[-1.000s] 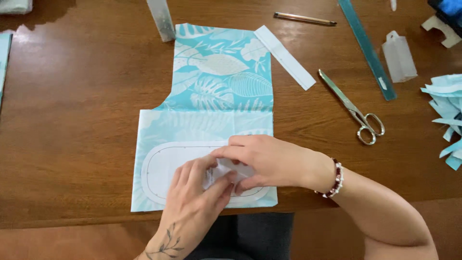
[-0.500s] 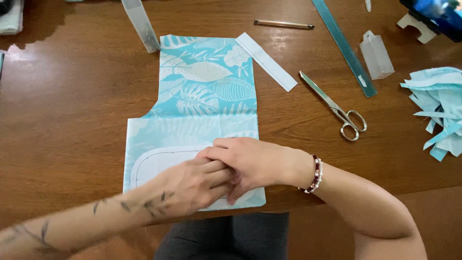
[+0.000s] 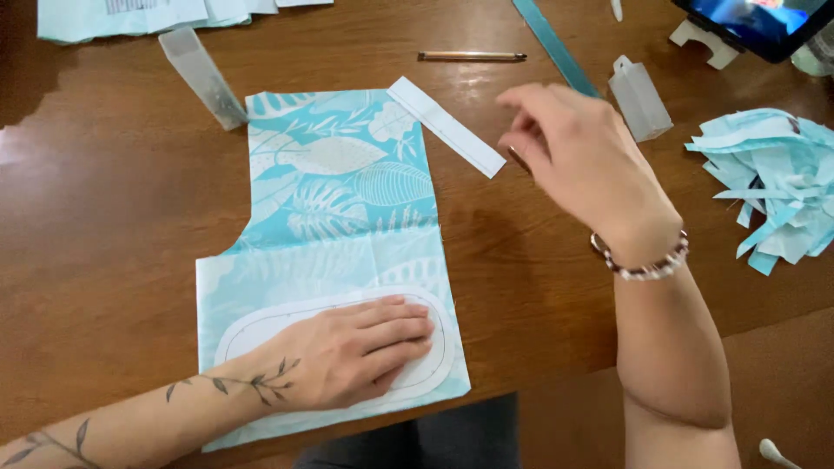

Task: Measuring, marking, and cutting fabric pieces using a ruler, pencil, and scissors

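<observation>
A light blue leaf-print fabric piece (image 3: 339, 217) lies flat on the brown wooden table (image 3: 104, 217). On its near end sits a white oval piece with a drawn outline (image 3: 261, 328). My left hand (image 3: 356, 352) rests flat on that oval, fingers stretched to the right, holding nothing. My right hand (image 3: 582, 156) hovers above the table to the right of the fabric, blurred, fingers loosely curled and empty. It is nearest a white strip (image 3: 447, 126) at the fabric's upper right corner.
A pencil (image 3: 472, 56) and a teal ruler (image 3: 556, 48) lie at the back. A clear tube (image 3: 204, 78) stands at the fabric's top left, a small translucent container (image 3: 638, 95) right of the ruler. Blue fabric scraps (image 3: 773, 182) pile at the right edge, a screen on a stand (image 3: 747, 22) behind them.
My right hand has lifted off the oval piece and moved up and to the right, covering the spot where the scissors lay. My left hand now lies flat on the oval alone.
</observation>
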